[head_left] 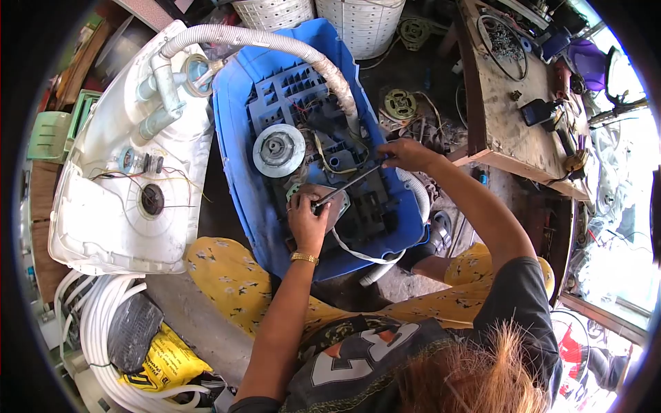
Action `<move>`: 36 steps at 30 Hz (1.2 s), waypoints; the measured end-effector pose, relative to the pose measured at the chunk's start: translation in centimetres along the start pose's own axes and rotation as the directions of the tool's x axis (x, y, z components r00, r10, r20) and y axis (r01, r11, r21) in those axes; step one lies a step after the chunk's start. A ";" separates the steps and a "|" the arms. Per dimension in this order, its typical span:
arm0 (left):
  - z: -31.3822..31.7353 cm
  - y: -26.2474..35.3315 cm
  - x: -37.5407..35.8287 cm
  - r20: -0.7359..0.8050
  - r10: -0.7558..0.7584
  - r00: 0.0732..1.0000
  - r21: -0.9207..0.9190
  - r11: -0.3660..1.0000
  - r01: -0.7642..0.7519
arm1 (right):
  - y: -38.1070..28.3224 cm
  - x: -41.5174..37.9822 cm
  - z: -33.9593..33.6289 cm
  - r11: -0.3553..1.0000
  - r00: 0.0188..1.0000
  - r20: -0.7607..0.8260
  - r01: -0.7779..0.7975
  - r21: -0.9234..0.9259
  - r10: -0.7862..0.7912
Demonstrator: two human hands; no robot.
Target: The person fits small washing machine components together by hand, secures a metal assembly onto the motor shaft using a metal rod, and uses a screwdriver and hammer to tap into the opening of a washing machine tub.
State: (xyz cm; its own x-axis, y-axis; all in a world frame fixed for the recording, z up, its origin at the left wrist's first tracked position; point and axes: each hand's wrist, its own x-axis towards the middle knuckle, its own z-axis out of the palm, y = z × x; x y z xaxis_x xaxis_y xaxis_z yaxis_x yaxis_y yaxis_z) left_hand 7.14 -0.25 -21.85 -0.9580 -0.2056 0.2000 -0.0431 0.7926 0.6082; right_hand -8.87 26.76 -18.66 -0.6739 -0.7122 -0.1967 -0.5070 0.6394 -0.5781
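Observation:
A blue plastic tub (234, 138) like a washing machine body lies in front of me, its inner parts showing. Inside it, a round grey pulley (279, 150) sits left of centre, with a metal plate (330, 199) below and to its right. My right hand (406, 155) is closed around the upper end of a long thin wrench-like metal tool (354, 180), over the tub's right side. At the tool's lower end, my left hand (308, 219) has its bent fingers closed on it, resting over the plate. What the tool's tip engages is hidden by those fingers.
A white plastic housing (172, 234) with pipes and loose wires stands at the left. The ribbed hose (275, 38) arches over the tub. To the right is a wooden workbench (502, 124) with tools. Coiled white hose (103, 330) and a yellow bag (169, 361) lie lower left.

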 end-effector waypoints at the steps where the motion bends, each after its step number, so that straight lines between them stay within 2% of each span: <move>1: -0.1 0.1 0.0 -0.001 0.000 1.000 0.010 1.000 0.000 | 0.0 0.0 -0.1 1.000 1.000 -0.004 0.017 -0.002 -0.017; 8: -0.6 0.8 0.1 0.024 -0.051 0.998 0.037 0.998 0.050 | 1.6 1.3 0.9 0.994 0.994 -0.021 0.109 -0.014 -0.110; 11: -0.4 0.5 0.0 0.019 -0.055 0.998 0.050 0.997 0.054 | -0.5 0.8 0.0 0.999 0.999 -0.033 0.043 -0.025 -0.043; 17: -0.5 0.8 -0.1 0.022 -0.068 0.997 0.083 0.994 0.066 | 0.6 1.7 0.1 0.994 0.994 0.030 0.100 0.047 -0.101; 20: -0.6 0.8 0.0 0.035 -0.086 0.996 0.094 0.992 0.083 | 0.2 1.9 0.3 0.994 0.994 0.015 0.112 -0.016 -0.112; 23: -0.7 1.0 0.0 0.024 -0.082 0.996 0.113 0.991 0.078 | -0.9 2.1 -0.2 0.998 0.996 0.056 0.067 -0.021 -0.066; 31: -0.6 1.0 0.0 0.017 -0.071 0.997 0.130 0.989 0.069 | 0.0 2.6 1.0 0.995 0.995 0.048 0.090 -0.035 -0.088; 36: -1.2 1.0 0.1 0.108 -0.057 0.993 0.140 0.989 0.042 | 0.0 2.9 1.3 0.995 0.995 0.061 0.086 -0.039 -0.084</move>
State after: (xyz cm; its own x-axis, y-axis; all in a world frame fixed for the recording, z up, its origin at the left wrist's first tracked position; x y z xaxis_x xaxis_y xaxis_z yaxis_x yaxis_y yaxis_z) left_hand 7.36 -0.18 -20.30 -0.9789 -0.1876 0.0811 -0.1224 0.8560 0.5023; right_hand -10.15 24.35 -20.23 -0.5950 -0.7796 -0.1954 -0.5839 0.5864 -0.5615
